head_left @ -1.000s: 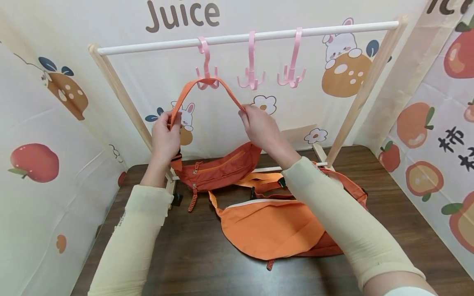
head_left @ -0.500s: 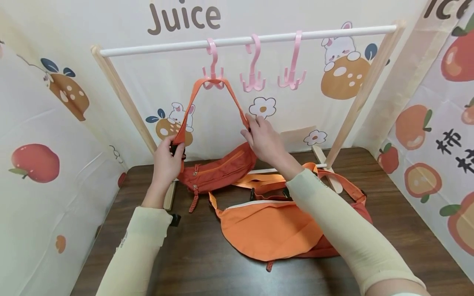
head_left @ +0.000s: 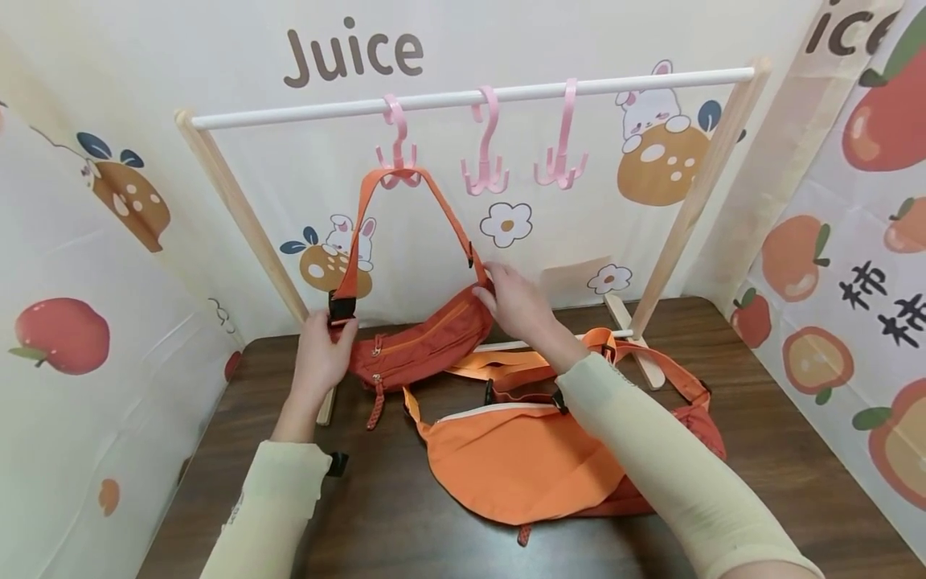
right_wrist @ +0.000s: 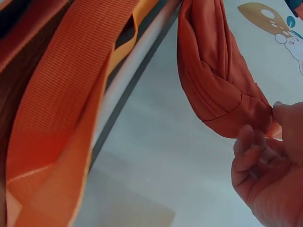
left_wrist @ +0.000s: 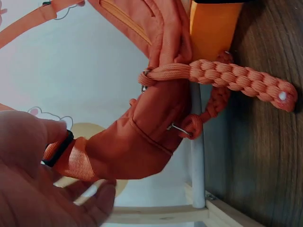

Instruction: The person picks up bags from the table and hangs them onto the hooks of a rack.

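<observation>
A rust-red waist bag [head_left: 430, 342] hangs by its orange strap [head_left: 448, 211] from the leftmost pink hook [head_left: 398, 141]. The strap arches over the hook's lower prongs. My left hand [head_left: 321, 358] holds the bag's left end just below the black buckle [head_left: 342, 305]; its thumb lies on the buckle in the left wrist view. At the opposite end, my right hand [head_left: 519, 304] pinches the bag's corner where the strap joins. In the right wrist view, the right thumb [right_wrist: 284, 113] meets the fabric. Two braided zipper pulls [left_wrist: 232, 78] dangle from the front.
A white rail [head_left: 289, 112] on wooden posts carries two more pink hooks [head_left: 486, 153]. On the dark wooden table [head_left: 376, 515] lie an orange bag [head_left: 521, 466] and another rust-red bag [head_left: 700, 426], their straps overlapping. Printed fabric walls stand behind and at both sides.
Both hands have slid down the strap, from high on its sides to the bag's two ends. The strap stays over the left hook, now reaching down in a longer loop.
</observation>
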The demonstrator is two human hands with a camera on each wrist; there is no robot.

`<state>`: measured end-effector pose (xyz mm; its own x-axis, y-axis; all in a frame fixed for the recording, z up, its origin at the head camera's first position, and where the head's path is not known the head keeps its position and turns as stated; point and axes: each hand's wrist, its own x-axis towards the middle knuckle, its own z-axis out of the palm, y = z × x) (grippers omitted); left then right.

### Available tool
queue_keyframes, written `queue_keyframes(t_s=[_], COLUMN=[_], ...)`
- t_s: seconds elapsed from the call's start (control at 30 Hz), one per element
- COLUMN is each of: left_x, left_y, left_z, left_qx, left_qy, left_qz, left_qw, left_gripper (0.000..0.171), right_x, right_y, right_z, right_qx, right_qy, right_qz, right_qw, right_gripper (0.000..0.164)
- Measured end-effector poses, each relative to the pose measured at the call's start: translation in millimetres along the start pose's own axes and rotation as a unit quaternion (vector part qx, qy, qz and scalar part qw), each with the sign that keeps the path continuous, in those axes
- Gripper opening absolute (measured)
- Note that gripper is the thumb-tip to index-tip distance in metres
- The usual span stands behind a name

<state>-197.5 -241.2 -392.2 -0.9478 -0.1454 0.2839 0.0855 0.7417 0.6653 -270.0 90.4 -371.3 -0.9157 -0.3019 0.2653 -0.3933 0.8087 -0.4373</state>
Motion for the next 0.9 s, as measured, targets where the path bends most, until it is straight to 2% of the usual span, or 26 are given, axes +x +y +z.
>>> queue_keyframes(t_s=[0.1,0.2,0.37,0.5,0.67,0.9], left_x=[-5.1,-7.0,-3.6,0.7,0.5,-9.6], left_y=[-1.5,-2.0,-1.0,0.0,0.3,4.4], left_z=[-2.2,-3.7,-3.7,-0.3,5.2,9.7], left_qx=[0.043,0.047,-0.056,-0.136,-0.144,-0.081], left_qy=[-0.034,-0.061,-0.075,-0.065,-0.036,0.022], left_qz=[-0.041,-0.073,-0.110,-0.138,-0.138,-0.089], left_qw=[0.9976,0.9943,0.9895,0.9789,0.9792,0.9925], left_gripper=[0.048,0.052,0.046,0.045,0.048,0.047], right_x=[0,-1,-1,-2,-2,-13], right_y=[2,4,5,7,10,16], right_z=[4,7,10,12,13,7], right_qx=[0.036,0.073,0.128,0.145,0.137,0.127], right_qy=[-0.012,-0.025,-0.034,-0.034,-0.036,-0.040], right_qz=[0.007,0.016,0.039,0.049,0.044,0.034], right_qw=[0.999,0.997,0.990,0.988,0.989,0.991], right_gripper=[0.051,0.047,0.045,0.050,0.055,0.055])
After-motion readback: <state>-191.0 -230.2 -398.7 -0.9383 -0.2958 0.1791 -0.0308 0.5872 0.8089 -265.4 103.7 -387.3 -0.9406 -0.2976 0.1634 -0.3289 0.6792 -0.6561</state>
